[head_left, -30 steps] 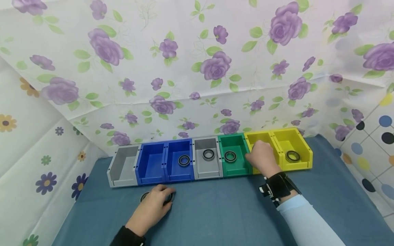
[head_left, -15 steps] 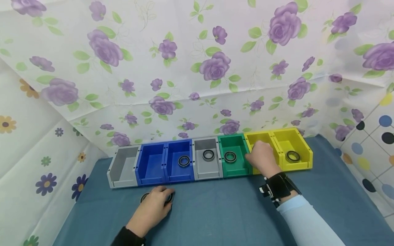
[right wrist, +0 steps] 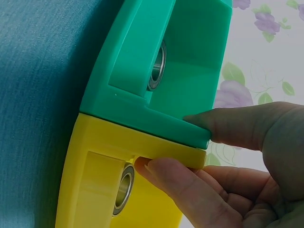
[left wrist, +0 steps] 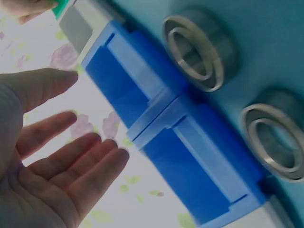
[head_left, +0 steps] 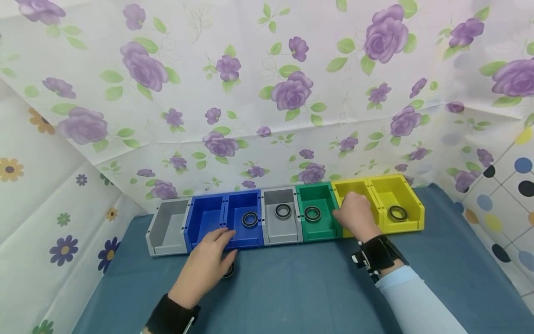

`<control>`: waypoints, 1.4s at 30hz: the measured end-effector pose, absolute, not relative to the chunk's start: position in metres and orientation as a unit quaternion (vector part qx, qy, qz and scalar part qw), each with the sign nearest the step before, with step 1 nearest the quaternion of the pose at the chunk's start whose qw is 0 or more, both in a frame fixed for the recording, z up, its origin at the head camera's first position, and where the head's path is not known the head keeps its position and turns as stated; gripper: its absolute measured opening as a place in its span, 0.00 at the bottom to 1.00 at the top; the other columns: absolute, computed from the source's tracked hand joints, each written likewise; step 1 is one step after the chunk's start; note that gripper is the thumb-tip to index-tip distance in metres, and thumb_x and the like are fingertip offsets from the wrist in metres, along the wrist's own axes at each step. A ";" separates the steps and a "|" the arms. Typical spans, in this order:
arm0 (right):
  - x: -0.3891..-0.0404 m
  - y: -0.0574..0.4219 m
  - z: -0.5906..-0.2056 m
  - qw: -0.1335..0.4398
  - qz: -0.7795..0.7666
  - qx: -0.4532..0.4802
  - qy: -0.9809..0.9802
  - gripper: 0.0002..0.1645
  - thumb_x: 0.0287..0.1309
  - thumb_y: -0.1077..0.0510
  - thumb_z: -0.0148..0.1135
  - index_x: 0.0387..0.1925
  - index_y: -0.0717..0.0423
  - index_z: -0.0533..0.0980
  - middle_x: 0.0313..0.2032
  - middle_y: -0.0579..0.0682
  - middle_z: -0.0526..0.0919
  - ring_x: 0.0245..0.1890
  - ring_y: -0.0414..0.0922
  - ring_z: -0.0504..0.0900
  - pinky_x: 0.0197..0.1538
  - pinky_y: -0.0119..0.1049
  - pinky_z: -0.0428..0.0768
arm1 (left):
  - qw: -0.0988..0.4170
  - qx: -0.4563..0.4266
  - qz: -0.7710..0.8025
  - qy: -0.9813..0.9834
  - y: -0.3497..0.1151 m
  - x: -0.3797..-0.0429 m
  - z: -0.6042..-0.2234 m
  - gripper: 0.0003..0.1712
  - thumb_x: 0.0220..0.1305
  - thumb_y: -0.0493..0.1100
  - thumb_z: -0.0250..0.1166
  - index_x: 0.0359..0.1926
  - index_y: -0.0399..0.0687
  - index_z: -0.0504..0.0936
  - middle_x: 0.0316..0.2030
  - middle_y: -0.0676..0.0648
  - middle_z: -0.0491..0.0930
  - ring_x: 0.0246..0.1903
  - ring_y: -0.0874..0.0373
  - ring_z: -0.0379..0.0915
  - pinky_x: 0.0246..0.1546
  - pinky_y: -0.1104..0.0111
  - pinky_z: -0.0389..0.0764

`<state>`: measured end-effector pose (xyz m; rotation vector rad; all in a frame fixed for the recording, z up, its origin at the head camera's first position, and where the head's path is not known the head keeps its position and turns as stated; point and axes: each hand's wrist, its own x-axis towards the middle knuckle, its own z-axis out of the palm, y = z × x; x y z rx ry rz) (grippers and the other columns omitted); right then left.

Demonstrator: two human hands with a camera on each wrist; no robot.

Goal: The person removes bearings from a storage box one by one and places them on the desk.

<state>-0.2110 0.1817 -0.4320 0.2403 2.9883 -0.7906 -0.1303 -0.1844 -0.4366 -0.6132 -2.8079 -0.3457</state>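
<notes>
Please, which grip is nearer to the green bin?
Right: the right grip holds the edge of the green bin where it meets a yellow bin; the left grip is apart, further left, by the blue bins.

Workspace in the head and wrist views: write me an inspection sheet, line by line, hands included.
Surface: blue-green cloth under the bins.
Job's things: seven bins in a row; bearings in the right blue bin, middle grey bin, green bin, left yellow bin and right yellow bin; two more bearings on the cloth in front of the blue bins.
Clutter: nothing seen.
Hands: left hand holds nothing; right hand pinches the adjoining walls of the green and left yellow bins.
Cables: nothing seen.
Surroundings: floral sheet behind; patterned coverings at both sides.
</notes>
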 end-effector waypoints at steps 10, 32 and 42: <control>-0.211 0.182 -0.433 0.017 -0.256 0.076 0.963 0.17 0.48 0.57 0.63 0.12 0.55 0.66 0.10 0.45 0.60 0.11 0.44 0.67 0.16 0.32 0.66 | 0.163 -0.219 -0.155 -0.950 -0.171 -0.153 -0.426 0.39 0.57 0.49 0.65 0.68 0.49 0.61 0.64 0.41 0.61 0.62 0.49 0.57 0.52 0.57 0.68; -0.212 0.183 -0.432 0.021 -0.260 0.077 0.962 0.18 0.48 0.56 0.63 0.12 0.55 0.67 0.10 0.46 0.61 0.12 0.44 0.68 0.16 0.33 0.67 | 0.076 -0.198 -0.131 -0.968 -0.149 -0.202 -0.449 0.40 0.59 0.48 0.64 0.68 0.41 0.58 0.67 0.36 0.54 0.67 0.43 0.44 0.61 0.54 0.52; -0.211 0.182 -0.432 0.025 -0.265 0.082 0.961 0.18 0.49 0.56 0.63 0.13 0.56 0.67 0.10 0.46 0.61 0.12 0.44 0.69 0.16 0.32 0.67 | 0.004 -0.164 -0.138 -0.977 -0.140 -0.211 -0.461 0.42 0.59 0.47 0.64 0.70 0.45 0.55 0.68 0.37 0.51 0.67 0.44 0.41 0.59 0.52 0.55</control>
